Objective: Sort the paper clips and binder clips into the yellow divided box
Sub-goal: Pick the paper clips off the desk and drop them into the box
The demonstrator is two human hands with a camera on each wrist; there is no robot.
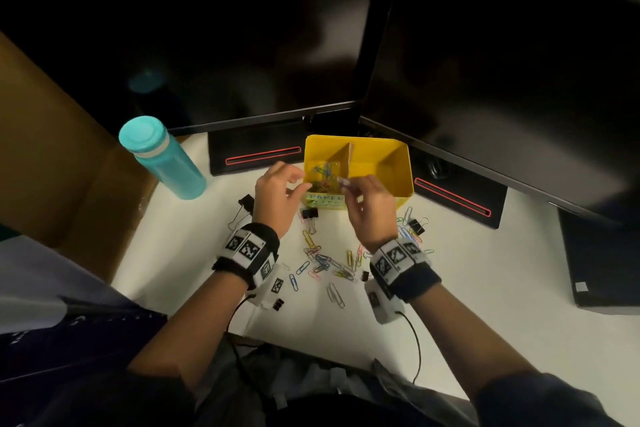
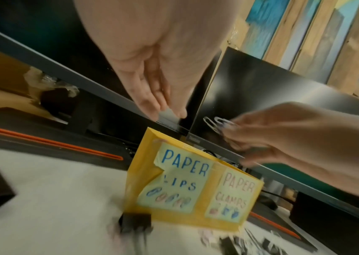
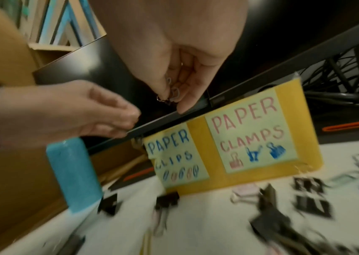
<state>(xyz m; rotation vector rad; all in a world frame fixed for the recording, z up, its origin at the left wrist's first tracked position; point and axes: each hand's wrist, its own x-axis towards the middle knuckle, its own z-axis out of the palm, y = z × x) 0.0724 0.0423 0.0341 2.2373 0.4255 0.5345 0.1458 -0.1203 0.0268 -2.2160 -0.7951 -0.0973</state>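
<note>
The yellow divided box (image 1: 398, 163) stands on the white desk below the monitors. Its left compartment holds several coloured paper clips (image 1: 323, 173); its right one looks bare. Front labels read PAPER CLIPS (image 2: 180, 176) and PAPER CLAMPS (image 3: 250, 131). My right hand (image 1: 367, 204) pinches a few paper clips (image 2: 217, 123) just above the box's front edge near the divider. My left hand (image 1: 277, 194) hovers beside the box's left front corner, fingers loosely curved, holding nothing. Loose paper clips (image 1: 325, 262) and black binder clips (image 1: 309, 214) lie scattered in front of the box.
A teal bottle (image 1: 162, 158) stands left of the box. Two dark monitors (image 1: 485, 62) with red-striped bases (image 1: 256, 152) close off the back. A brown cardboard wall (image 1: 52, 166) is on the left, a black device (image 1: 602, 263) at the right desk edge.
</note>
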